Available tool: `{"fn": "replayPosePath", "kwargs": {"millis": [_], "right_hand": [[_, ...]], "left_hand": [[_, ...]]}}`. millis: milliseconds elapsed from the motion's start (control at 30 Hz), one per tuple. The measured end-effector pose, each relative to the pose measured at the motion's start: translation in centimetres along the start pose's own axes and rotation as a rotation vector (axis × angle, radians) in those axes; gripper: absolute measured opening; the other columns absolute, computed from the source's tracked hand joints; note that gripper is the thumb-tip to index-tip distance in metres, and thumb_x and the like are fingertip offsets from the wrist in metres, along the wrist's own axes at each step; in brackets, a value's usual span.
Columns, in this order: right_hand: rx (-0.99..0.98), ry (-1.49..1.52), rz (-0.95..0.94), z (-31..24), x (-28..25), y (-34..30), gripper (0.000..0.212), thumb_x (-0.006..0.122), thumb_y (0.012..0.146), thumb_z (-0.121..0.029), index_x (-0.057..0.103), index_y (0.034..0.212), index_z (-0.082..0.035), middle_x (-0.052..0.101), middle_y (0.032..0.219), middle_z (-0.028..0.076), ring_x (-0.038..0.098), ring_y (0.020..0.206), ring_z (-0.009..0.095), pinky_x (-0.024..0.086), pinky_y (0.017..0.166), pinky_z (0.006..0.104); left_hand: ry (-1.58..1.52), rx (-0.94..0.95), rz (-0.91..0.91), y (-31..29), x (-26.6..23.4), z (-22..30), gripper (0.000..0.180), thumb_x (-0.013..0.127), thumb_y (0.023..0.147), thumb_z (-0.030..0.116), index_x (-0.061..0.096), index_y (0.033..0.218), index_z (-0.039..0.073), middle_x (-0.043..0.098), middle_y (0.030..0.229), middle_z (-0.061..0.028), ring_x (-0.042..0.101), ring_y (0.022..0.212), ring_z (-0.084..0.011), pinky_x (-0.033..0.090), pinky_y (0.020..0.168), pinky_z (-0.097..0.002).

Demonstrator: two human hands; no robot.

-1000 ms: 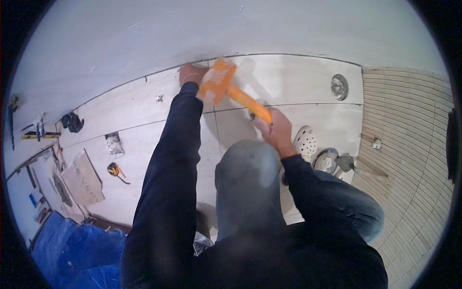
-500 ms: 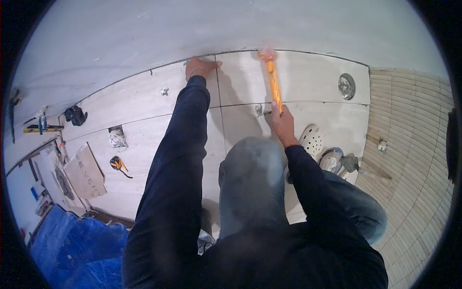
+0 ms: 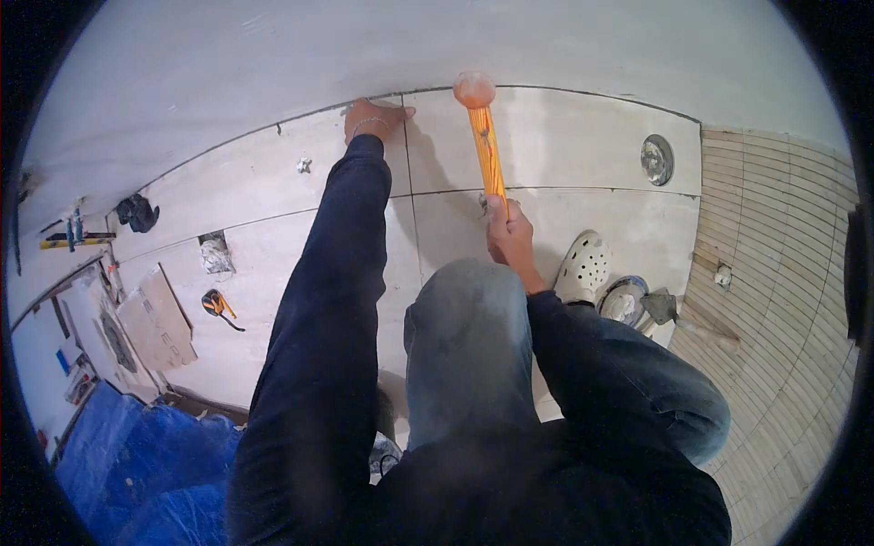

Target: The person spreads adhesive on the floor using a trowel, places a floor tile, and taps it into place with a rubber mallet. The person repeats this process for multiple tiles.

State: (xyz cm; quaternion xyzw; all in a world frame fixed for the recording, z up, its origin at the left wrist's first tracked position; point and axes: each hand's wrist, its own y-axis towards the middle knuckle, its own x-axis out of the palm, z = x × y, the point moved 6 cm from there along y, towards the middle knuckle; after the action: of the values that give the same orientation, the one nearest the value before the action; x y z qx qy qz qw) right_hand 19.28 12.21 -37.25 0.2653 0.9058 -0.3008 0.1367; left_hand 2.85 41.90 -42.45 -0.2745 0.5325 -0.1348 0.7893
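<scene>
A mallet [image 3: 485, 146] with an orange-yellow handle and a dusty pinkish round head is gripped in my right hand [image 3: 512, 237]. The mallet's head is beside the wall, over the far edge of a large pale floor tile [image 3: 583, 136]. My left hand [image 3: 375, 121] rests at the far edge of the neighbouring tile [image 3: 246, 168], its thumb stretched to the right across the joint. The other fingers of that hand are partly hidden behind it, next to the wall, and I see nothing held in it.
To the right lie a white clog [image 3: 585, 264], a trowel [image 3: 659, 306] and a striped tiled surface [image 3: 765, 273]. A round opening [image 3: 656, 160] stuffed with silvery material sits in the far tile. Left are a tape measure [image 3: 217, 304], cardboard [image 3: 157, 318] and blue sheeting [image 3: 146, 455].
The mallet has swung left and its head has moved toward the wall; my right hand has shifted left with it. My left hand stays at the joint.
</scene>
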Motion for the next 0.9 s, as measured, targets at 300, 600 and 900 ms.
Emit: {"fn": "replayPosePath", "kwargs": {"millis": [300, 600, 900], "right_hand": [[0.008, 0.007, -0.028, 2.7, -1.9, -0.1, 0.055, 0.051, 0.1, -0.053, 0.064, 0.1, 0.001, 0.058, 0.067, 0.01, 0.06, 0.065, 0.02, 0.048, 0.061, 0.0366], [0.096, 0.017, -0.153, 4.4, -2.1, -2.5, 0.06, 0.05, 0.099, -0.059, 0.06, 0.095, 0.0, 0.054, 0.066, 0.011, 0.053, 0.065, 0.022, 0.045, 0.061, 0.0384], [0.119, 0.007, -0.225, 8.9, -1.0, -3.7, 0.064, 0.051, 0.096, -0.064, 0.061, 0.087, -0.001, 0.056, 0.068, 0.011, 0.055, 0.066, 0.022, 0.045, 0.062, 0.0389]], "left_hand": [[0.041, -0.048, -0.037, 0.0, 0.2, 0.1, 0.092, 0.089, 0.063, 0.055, 0.057, 0.131, 0.002, 0.063, 0.132, -0.0158, 0.06, 0.124, -0.0295, 0.05, 0.103, -0.0398], [0.06, -0.002, -0.079, 0.7, 0.6, 0.4, 0.095, 0.089, 0.061, 0.055, 0.056, 0.131, -0.001, 0.063, 0.131, -0.0188, 0.061, 0.123, -0.0309, 0.05, 0.102, -0.0394], [0.077, 0.071, -0.011, 1.9, 1.6, -0.5, 0.103, 0.084, 0.056, 0.072, 0.063, 0.122, -0.004, 0.066, 0.124, -0.0213, 0.065, 0.116, -0.0328, 0.052, 0.097, -0.0387]]}}
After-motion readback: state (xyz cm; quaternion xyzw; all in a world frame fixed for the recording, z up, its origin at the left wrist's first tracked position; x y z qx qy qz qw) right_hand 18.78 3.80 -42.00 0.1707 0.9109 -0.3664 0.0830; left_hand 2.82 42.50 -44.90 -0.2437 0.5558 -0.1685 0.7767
